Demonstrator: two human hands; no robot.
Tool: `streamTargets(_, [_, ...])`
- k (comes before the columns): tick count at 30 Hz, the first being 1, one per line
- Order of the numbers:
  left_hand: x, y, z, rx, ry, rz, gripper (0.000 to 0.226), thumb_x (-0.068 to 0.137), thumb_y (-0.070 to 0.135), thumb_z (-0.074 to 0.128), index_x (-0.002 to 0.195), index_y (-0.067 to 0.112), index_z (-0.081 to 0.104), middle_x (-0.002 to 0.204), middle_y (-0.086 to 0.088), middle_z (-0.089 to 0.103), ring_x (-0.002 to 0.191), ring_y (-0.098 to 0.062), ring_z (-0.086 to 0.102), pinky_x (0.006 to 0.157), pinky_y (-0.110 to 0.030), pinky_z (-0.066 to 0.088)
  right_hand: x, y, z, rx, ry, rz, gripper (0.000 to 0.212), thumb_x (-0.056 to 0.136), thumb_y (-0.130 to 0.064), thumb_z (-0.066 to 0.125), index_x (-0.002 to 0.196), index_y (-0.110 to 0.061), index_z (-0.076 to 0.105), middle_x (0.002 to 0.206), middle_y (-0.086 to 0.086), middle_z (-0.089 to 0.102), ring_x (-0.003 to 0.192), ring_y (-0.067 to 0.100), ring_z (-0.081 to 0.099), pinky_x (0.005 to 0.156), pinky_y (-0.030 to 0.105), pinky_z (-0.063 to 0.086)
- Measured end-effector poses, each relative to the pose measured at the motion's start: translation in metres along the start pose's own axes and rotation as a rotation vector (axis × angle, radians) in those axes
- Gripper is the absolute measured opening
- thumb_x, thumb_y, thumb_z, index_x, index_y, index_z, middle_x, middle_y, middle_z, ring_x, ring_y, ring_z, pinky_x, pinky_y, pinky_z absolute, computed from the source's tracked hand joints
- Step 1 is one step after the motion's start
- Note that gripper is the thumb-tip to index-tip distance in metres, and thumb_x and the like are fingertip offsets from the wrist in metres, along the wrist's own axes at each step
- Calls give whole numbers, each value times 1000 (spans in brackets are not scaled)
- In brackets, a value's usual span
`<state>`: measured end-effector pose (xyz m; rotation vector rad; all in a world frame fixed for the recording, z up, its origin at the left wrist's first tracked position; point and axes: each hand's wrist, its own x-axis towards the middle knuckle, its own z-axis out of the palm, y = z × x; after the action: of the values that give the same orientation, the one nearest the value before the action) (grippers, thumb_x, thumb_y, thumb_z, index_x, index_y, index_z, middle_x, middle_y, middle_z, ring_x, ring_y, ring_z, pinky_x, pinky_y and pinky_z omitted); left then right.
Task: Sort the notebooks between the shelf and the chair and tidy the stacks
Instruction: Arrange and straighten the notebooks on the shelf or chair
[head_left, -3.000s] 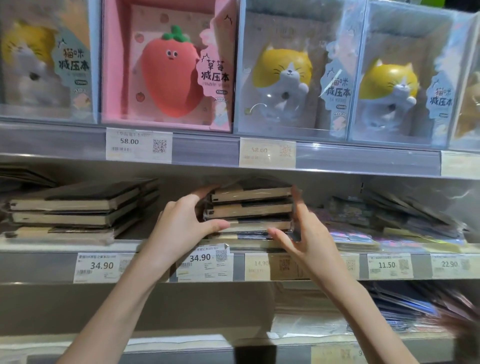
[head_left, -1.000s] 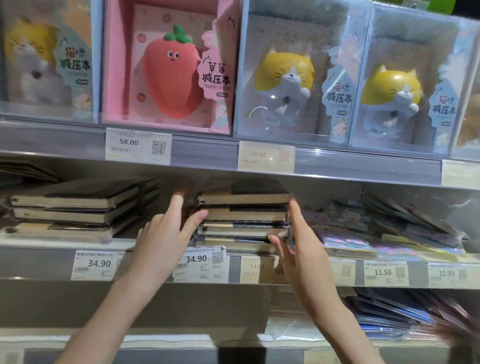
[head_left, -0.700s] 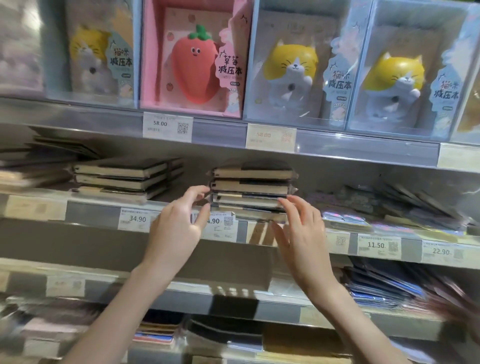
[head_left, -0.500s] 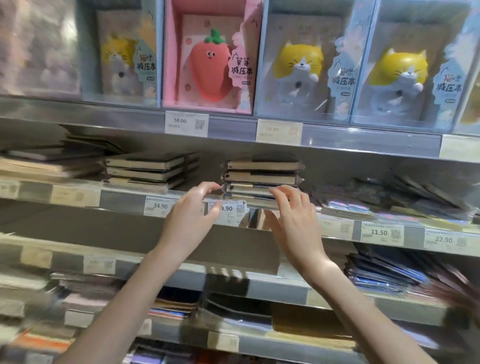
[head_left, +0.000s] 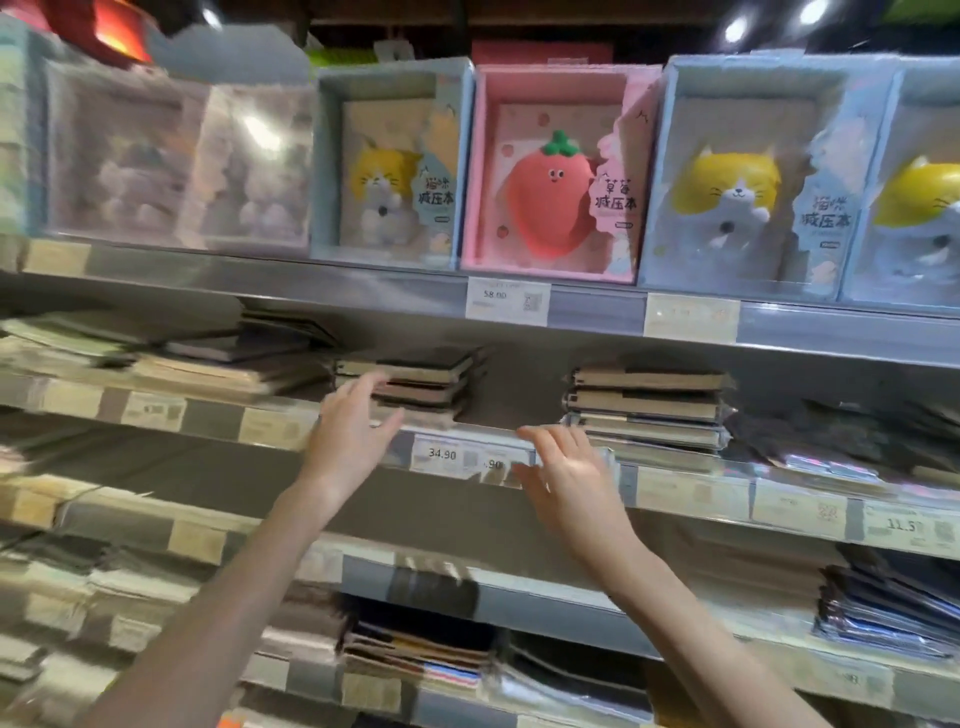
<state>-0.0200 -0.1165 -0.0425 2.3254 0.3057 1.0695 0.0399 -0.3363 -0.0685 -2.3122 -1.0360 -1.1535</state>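
Dim store light with ceiling spots glaring at 12 to 1 o'clock. Motion blur smears the 9 o'clock side; glare whitens a clear box (head_left: 249, 156). Shelf lines bow at the edges.

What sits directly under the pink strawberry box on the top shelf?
Under the pink strawberry box runs the shelf edge with a 58.00 price tag. Below lies a notebook stack, the left hand covering its near-left corner. What lies behind the stack is hidden.

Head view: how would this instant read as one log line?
left hand: open, reaching left notebook stack | right hand: open, empty | right notebook stack: untouched
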Motion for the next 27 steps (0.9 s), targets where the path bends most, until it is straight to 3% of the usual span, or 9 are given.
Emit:
streamTargets(4, [44, -50, -36, 4, 7, -112, 60, 86, 31, 64, 135, 6, 40, 132, -17, 51, 122, -32, 46, 99, -42, 39, 21, -31, 28, -6, -116, 81, 39, 96, -28, 49, 132, -13, 47, 127, 0, 54, 121, 23, 42, 95, 29, 34])
streamTargets(7, [70, -65, -43, 116, -276, -168, 82, 83, 44, 63, 141, 1, 24, 141, -20, 42, 126, -33, 43, 95, -37, 39, 37, -50, 45, -31, -81, 100, 37, 84, -25, 67, 116, -8, 60, 103, 6, 64, 98, 31, 57, 80, 37, 46])
streamTargets(9, [84, -70, -44, 209, -443, -162, 82, 81, 51, 61, 137, 1, 30, 137, -17, 45, 113, -27, 50, 82, -32, 42, 49, -54, 56, -111, -38, 116, 40, 78, -33, 73, 109, -9, 63, 94, 5, 65, 88, 30, 60, 73, 37, 50])
streamTargets(12, [103, -78, -44, 190, -549, -138, 82, 74, 58, 65, 129, 3, 41, 122, -11, 53, 99, -20, 52, 76, -28, 43, 66, -62, 62, -158, -140, 231, 54, 84, -55, 56, 125, -19, 52, 113, 0, 63, 107, 27, 54, 89, 38, 39])
streamTargets(15, [114, -89, -39, 72, -590, -118, 78, 68, 54, 74, 129, 12, 48, 110, -7, 59, 94, -18, 56, 82, -30, 48, 66, -59, 74, -190, -207, 277, 58, 87, -61, 44, 134, -28, 40, 125, -4, 58, 119, 19, 45, 97, 33, 22])
streamTargets(18, [116, -91, -36, -26, -580, -75, 76, 70, 39, 78, 136, 28, 43, 113, -2, 53, 98, -17, 51, 86, -26, 43, 65, -56, 77, -145, -164, 280, 55, 85, -61, 48, 131, -31, 45, 124, -8, 56, 121, 14, 40, 97, 30, 15])
streamTargets(20, [116, -93, -31, -36, -539, -57, 75, 71, 30, 79, 136, 27, 43, 112, -4, 55, 96, -18, 52, 84, -26, 42, 65, -52, 78, -131, -138, 259, 54, 83, -61, 51, 127, -29, 49, 122, -10, 56, 122, 12, 37, 93, 30, 12])
streamTargets(23, [116, -96, -26, -71, -504, -128, 69, 66, 29, 83, 128, 18, 53, 107, -5, 62, 94, -18, 57, 83, -29, 47, 64, -47, 80, -133, -65, 185, 54, 79, -61, 57, 116, -22, 61, 112, -6, 63, 120, 18, 41, 92, 35, 14])
streamTargets(27, [114, -89, -27, -104, -522, -125, 65, 68, 24, 82, 126, 22, 55, 102, -5, 64, 90, -18, 58, 81, -29, 46, 63, -40, 78, -121, -5, 135, 42, 71, -52, 67, 93, -16, 70, 85, -2, 70, 103, 26, 55, 89, 42, 25])
